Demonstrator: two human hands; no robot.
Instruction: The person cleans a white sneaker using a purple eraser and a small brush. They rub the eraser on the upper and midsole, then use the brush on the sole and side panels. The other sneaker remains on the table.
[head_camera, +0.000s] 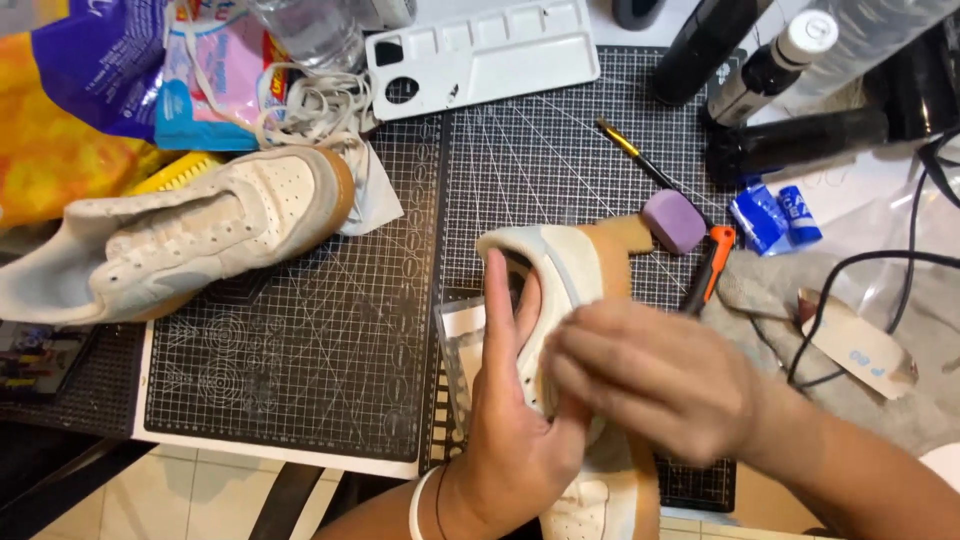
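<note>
While both hands' fingers grip the white sneaker (560, 290), blue packets (775, 215) lie right, well apart.

I am working at a home craft bench, a shoe-cleaning spot. A gridded cutting mat (300, 380) is covering the table, with a paint palette (480, 55), spray bottles (770, 65), a brush (640, 155) and an eraser block (673, 221) lying around, and floor tiles (190, 495) are showing below.
</note>
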